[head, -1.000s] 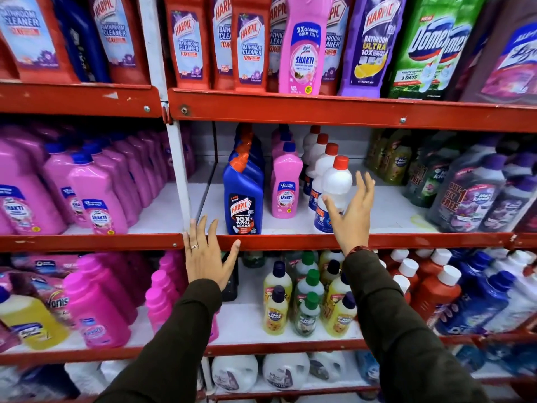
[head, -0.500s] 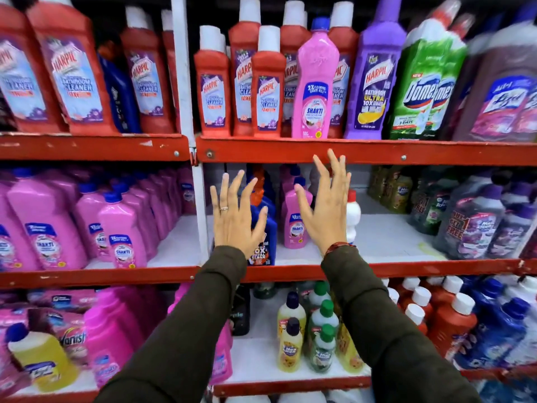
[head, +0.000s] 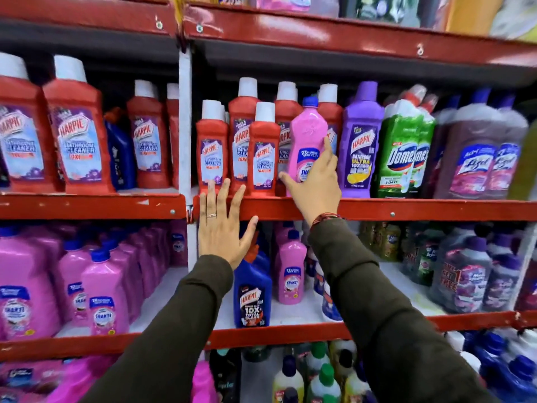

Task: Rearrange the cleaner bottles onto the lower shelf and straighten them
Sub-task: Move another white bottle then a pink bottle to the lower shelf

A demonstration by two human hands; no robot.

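Pink bottle (head: 308, 141) between red (head: 263, 158) and purple bottles (head: 360, 146)

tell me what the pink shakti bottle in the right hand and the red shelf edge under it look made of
Pink Shakti bottle: looks like glossy moulded plastic, going by the soft highlights on its shoulder and the printed label; its blue cap seems plastic too.
Red shelf edge: probably painted sheet metal, since the red coat is chipped in spots and small bolts show along it.

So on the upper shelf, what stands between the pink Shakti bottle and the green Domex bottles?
In the head view, one purple Harpic bottle stands between the pink Shakti bottle and the green Domex bottles.
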